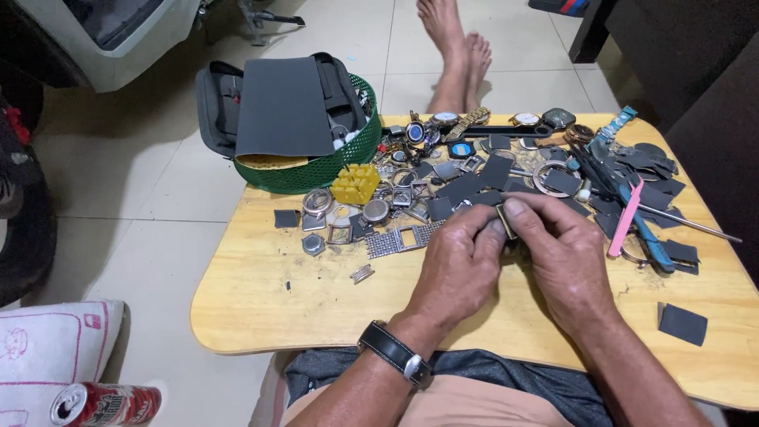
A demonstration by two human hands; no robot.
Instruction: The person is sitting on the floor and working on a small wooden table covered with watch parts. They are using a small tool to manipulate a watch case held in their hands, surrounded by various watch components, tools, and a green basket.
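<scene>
Hands are pressed together over a low wooden table (261,308): the left hand (458,265) and right hand (565,257) are both closed around a small squarish metal watch case (506,221), pinched between the fingertips. Just beyond the case, watch parts and dark sandpaper scraps (482,178) are scattered; farther left, a green basket (348,162) is seen.

A single head-worn camera looks steeply down and forward from close above the seated person's lap, taking in the low wooden table (261,308), both forearms, and the tiled floor (126,182) beyond its far edge.
</scene>
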